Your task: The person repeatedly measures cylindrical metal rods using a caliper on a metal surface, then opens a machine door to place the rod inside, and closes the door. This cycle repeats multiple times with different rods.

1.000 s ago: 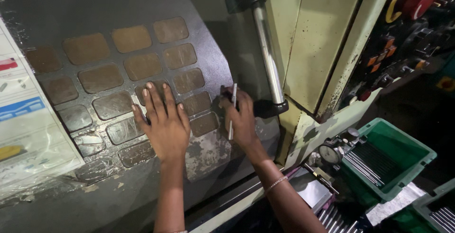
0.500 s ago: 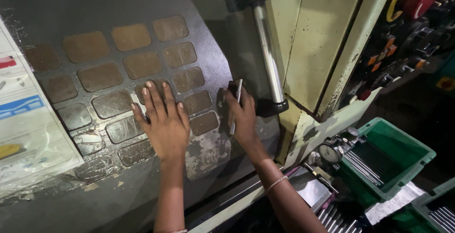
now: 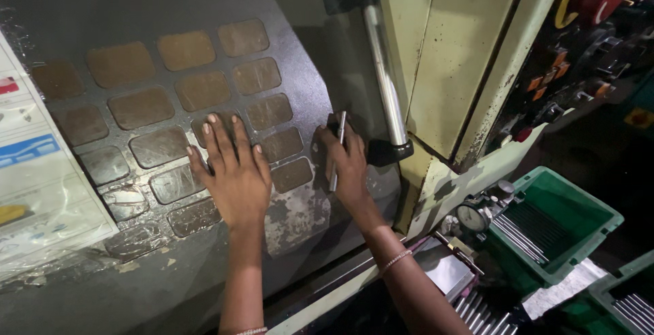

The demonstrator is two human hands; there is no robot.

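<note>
Fingers spread, the left hand (image 3: 231,175) lies flat and open on the grey machine door (image 3: 136,8), while beside it the right hand (image 3: 347,164) pins a slim metal rod (image 3: 338,149) upright under its palm near the door handle (image 3: 383,76).

Two hands: left hand (image 3: 231,171) and right hand (image 3: 349,164), each wrist with one thin bracelet. One slim metal rod (image 3: 337,151) in the right hand. One dark machine door (image 3: 136,8) with about fifteen brownish rounded window panes (image 3: 186,49), in roughly three columns. One chrome door handle (image 3: 383,76). One dial gauge (image 3: 471,216). Two green bins (image 3: 579,205), both with metal rods. One red knob (image 3: 603,0).
</note>
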